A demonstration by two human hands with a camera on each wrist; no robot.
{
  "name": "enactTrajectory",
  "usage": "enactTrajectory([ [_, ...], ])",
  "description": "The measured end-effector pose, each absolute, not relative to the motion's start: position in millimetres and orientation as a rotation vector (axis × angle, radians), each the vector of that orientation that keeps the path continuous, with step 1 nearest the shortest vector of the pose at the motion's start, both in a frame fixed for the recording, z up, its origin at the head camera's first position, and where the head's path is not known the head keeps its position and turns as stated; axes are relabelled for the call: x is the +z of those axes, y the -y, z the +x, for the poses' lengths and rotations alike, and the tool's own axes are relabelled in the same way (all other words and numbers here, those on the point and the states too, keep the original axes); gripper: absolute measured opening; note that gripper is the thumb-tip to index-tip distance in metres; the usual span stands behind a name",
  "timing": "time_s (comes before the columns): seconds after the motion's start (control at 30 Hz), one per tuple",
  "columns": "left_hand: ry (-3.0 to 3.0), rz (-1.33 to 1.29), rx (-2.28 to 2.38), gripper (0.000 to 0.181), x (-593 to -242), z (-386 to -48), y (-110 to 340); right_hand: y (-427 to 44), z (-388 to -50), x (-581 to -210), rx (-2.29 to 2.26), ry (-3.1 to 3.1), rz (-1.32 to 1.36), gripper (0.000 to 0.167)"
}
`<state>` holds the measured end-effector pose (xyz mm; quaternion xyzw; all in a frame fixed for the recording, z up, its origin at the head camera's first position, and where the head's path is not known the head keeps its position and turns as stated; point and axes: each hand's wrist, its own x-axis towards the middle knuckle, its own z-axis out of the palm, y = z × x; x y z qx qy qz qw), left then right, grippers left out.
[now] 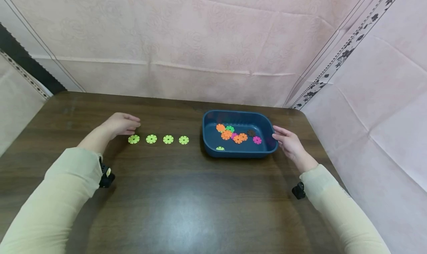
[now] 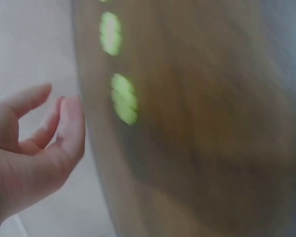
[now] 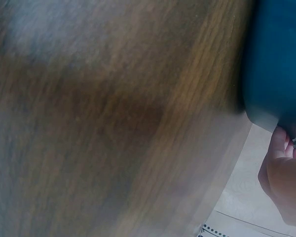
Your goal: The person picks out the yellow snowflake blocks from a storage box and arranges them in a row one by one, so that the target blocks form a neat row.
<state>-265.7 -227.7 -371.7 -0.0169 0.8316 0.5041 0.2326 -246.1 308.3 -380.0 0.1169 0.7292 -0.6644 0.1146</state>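
Note:
Several yellow-green flower-shaped discs lie in a row on the wooden table: the leftmost disc (image 1: 133, 139), a second disc (image 1: 151, 139), a third (image 1: 168, 139) and one more (image 1: 184, 140). My left hand (image 1: 121, 125) hovers beside the leftmost disc, its fingers loosely bent, with nothing visible between them in the left wrist view. To the right stands a dark blue plastic basin (image 1: 240, 154) with orange, pink, green and brown discs inside, plus one yellow-green disc (image 1: 220, 148) near its front wall. My right hand (image 1: 289, 142) grips the basin's right end by the rim, thumb and fingers around it.
The brown wooden table (image 1: 186, 202) ends at a back edge, beyond which hangs a pale patterned cloth (image 1: 200, 43). Another pale cloth (image 1: 383, 98) with a black floral border closes off the right side.

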Motion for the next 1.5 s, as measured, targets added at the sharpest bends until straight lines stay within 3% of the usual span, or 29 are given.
enactTrajectory([
  [0.4, -2.155, 0.194, 1.654, 0.043, -318, -299, 111, -313, -248, -376, -1.897, -2.177, 0.361, 0.056],
  [0.8, -2.030, 0.213, 1.578, 0.038, -321, -311, 9, -306, -252, -375, -1.894, -2.189, 0.330, 0.055],
  [1.2, -2.016, 0.159, 1.466, 0.039, -362, -313, -29, -303, -246, -388, -1.946, -2.163, 0.321, 0.054],
  [1.5, -2.164, 0.026, 1.328, 0.045, -369, -313, -32, -309, -246, -385, -1.968, -2.161, 0.332, 0.054],
])
